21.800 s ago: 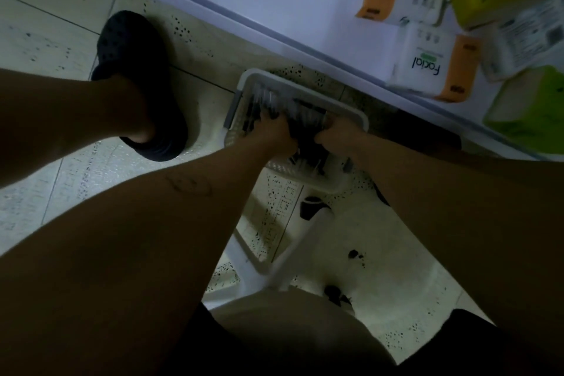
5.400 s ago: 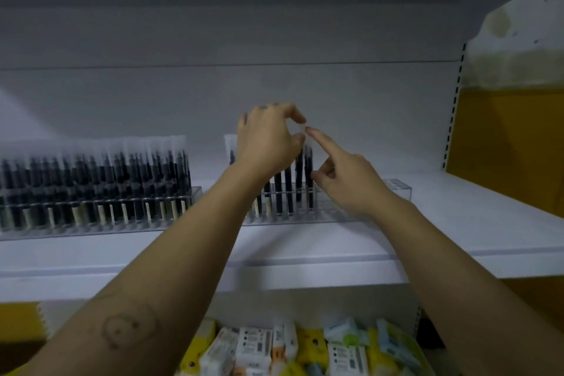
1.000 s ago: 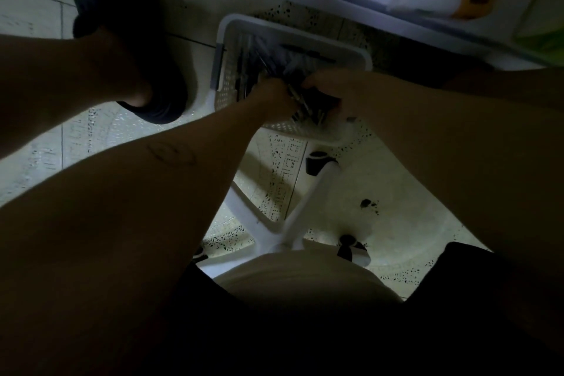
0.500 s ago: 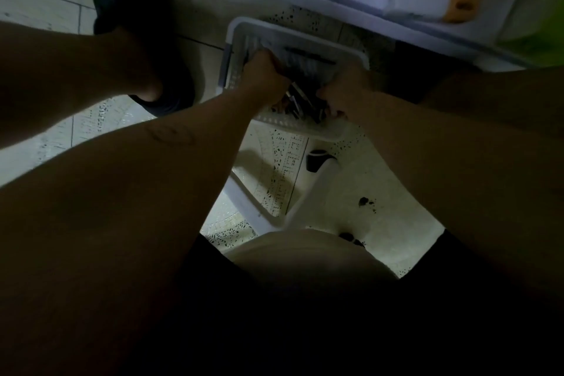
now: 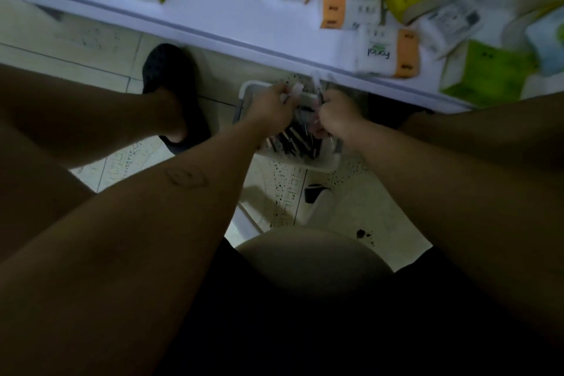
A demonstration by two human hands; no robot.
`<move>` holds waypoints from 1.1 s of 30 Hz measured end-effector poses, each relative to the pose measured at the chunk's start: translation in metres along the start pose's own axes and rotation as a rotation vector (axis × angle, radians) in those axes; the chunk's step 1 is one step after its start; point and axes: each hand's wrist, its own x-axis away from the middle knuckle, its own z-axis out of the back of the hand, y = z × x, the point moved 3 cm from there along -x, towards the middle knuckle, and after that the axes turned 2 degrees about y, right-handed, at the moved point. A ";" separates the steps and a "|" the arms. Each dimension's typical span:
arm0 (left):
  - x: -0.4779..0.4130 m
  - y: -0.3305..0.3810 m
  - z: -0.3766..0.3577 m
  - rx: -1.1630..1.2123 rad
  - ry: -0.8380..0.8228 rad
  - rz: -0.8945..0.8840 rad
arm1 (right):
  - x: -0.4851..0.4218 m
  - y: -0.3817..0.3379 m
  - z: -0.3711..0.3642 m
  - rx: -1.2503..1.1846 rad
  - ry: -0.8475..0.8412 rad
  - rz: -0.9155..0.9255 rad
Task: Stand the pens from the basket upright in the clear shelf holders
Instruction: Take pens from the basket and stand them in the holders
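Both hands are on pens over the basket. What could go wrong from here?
1. The left hand and right hand each grip a bunch of pens with ends sticking out; one might slip out.
2. The shelf edge lies just beyond the hands; raising them could knock pens against it.

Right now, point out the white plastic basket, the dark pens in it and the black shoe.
white plastic basket (image 5: 317,164): head view, near rim.
dark pens (image 5: 290,139): head view, pile's middle.
black shoe (image 5: 166,67): head view, toe.
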 end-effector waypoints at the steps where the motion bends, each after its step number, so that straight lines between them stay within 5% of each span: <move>1: 0.004 0.005 0.002 0.001 0.011 0.001 | 0.005 -0.007 0.005 0.035 0.024 0.031; 7: 0.024 0.040 0.021 -0.080 0.127 -0.033 | 0.040 -0.039 0.035 0.134 0.174 0.308; 16: 0.073 0.100 0.045 0.310 0.167 -0.224 | 0.088 -0.087 0.066 -0.156 0.347 0.504; 21: 0.093 0.138 0.065 0.290 0.237 -0.361 | 0.117 -0.111 0.093 -0.096 0.544 0.664; 33: 0.180 0.241 0.119 0.295 0.347 -0.680 | 0.220 -0.173 0.164 -0.274 0.680 0.998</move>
